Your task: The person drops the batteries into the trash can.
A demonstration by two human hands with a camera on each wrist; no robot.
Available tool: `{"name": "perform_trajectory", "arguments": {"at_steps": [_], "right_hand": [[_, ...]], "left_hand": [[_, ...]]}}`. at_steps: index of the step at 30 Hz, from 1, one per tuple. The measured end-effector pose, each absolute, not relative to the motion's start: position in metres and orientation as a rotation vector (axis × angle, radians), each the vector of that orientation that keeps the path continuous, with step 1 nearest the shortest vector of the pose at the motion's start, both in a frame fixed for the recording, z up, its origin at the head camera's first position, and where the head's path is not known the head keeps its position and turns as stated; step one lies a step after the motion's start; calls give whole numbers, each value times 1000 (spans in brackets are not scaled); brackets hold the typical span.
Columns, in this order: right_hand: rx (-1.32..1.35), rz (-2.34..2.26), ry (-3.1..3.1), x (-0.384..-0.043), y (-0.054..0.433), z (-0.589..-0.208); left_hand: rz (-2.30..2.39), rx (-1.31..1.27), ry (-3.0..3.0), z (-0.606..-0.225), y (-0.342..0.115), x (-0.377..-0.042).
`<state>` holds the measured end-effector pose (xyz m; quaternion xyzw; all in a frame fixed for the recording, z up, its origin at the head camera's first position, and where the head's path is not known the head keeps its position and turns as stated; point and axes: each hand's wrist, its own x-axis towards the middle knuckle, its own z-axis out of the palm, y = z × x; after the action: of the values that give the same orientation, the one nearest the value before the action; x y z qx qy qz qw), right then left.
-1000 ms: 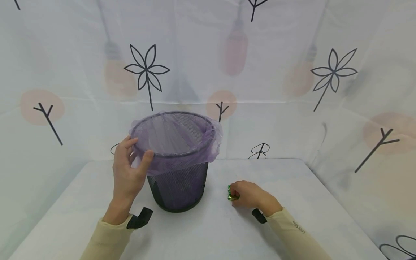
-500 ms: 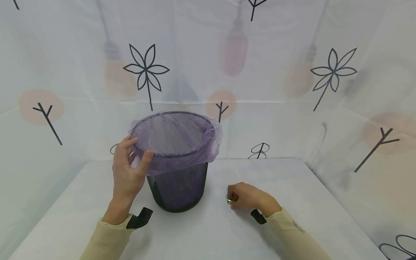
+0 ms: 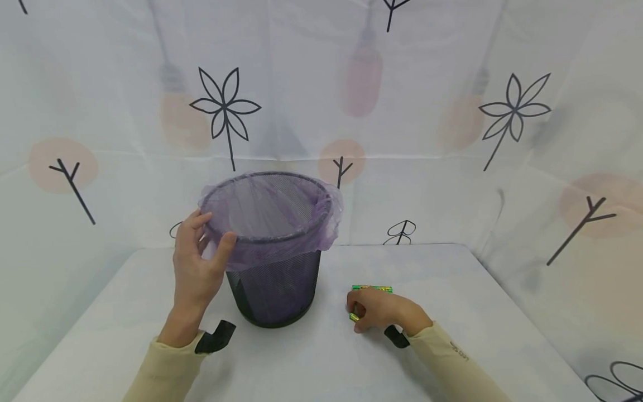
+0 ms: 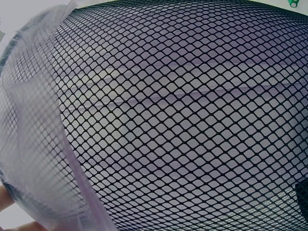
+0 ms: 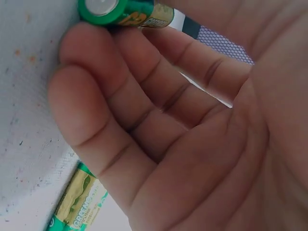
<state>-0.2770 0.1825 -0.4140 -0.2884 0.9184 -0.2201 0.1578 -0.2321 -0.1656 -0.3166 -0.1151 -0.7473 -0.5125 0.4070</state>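
We are keeping a black mesh bin [image 3: 281, 293] upright on the white table [image 3: 281, 365], and a thin purple liner [image 3: 273, 257] is lining its inside and folding over the rim, its creases showing through the mesh. Our left hand [image 3: 198, 265] is cupping the rim at the near left, fingers curving along the side and thumb pressing the liner in front. To the right of the bin, our right hand [image 3: 379, 310] is pinching a green-and-gold battery [image 3: 354, 317] near the table, fingers bent; we cannot tell whether it is touching the surface. Another battery [image 3: 374, 288] is lying just beyond the knuckles. Compared with a second ago, the right hand is sitting slightly nearer us, leaving that battery showing, while the left is holding the same spot.
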Motion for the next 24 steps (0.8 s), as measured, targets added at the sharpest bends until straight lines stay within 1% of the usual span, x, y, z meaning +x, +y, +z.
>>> {"name": "perform_trajectory", "arguments": {"at_steps": [17, 24], "right_hand": [[-808, -653, 2605, -276, 181, -413], [-849, -671, 2586, -276, 184, -409]], "left_hand": [[-1299, -291, -1880, -316, -166, -232], [-1307, -293, -1879, -316, -166, -232]]}}
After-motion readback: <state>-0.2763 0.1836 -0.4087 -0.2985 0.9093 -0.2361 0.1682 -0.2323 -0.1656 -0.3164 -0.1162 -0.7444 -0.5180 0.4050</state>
